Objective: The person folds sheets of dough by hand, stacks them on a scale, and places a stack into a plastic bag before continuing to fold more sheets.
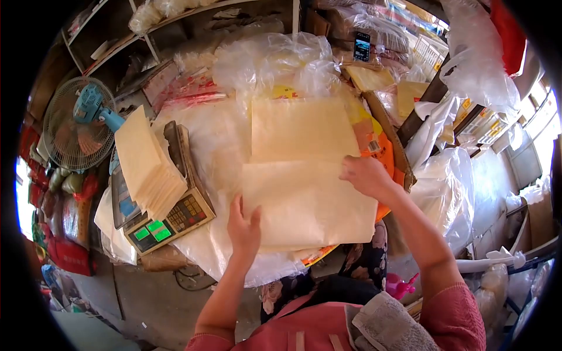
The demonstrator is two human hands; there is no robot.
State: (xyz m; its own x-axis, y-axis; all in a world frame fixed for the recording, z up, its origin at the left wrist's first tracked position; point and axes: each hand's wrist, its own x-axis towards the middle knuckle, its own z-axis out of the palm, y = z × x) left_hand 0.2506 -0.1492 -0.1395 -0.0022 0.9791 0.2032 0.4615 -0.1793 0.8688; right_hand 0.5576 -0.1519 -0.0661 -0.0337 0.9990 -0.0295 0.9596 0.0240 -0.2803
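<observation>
A thin cream sheet (307,205) with a paper-like look lies in front of me, its lower edge near my lap. Beyond it, another cream sheet (301,128) shows, with a crease or edge line between the two. My right hand (369,177) has its fingers curled in a pinch at the right side of that line, on the near sheet. At the left edge of the near sheet is my left hand (243,227), thumb and fingers apart. To the left, a folded stack of cream sheets (149,167) rests on a digital scale (181,216) with lit green displays.
Clear plastic wrap (272,61) is heaped at the back of the table. A fan (79,123) stands at the left. An orange package (380,155) lies by the right edge, and a phone (362,47) is propped at the back. Plastic bags (448,187) hang low at the right.
</observation>
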